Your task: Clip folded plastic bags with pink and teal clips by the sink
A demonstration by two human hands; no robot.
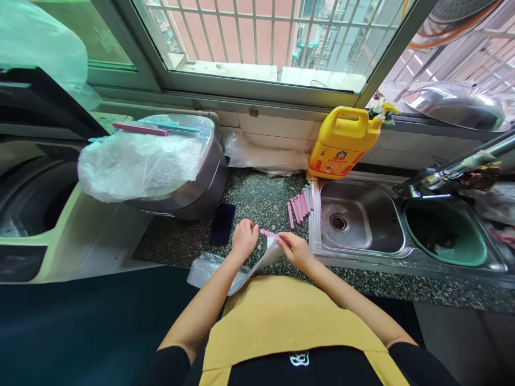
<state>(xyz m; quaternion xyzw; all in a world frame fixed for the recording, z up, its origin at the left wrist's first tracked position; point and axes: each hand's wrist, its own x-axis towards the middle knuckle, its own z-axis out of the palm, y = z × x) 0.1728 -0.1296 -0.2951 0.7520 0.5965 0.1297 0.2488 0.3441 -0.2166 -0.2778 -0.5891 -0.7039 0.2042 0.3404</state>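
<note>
My right hand [296, 250] pinches one end of a pink bag-sealing clip [269, 234] together with the top of a clear plastic bag [269, 257]. From there the bag hangs towards the apron and spreads out on the counter beneath my left forearm. My left hand [244, 239] is closed, its fingers curled just left of the clip's free end; whatever lies inside them is hidden. Several more pink clips [300, 206], with a teal one [307, 193] among them, lie in a row beside the sink.
A dark phone [222, 224] lies left of my hands. Behind it stands a grey appliance [189, 195] topped with a plastic bag [140, 163] and clips. To the right are a yellow jug [340, 145], a steel sink [362, 214] and a green basin [446, 252]. An open washing machine [60, 220] stands left.
</note>
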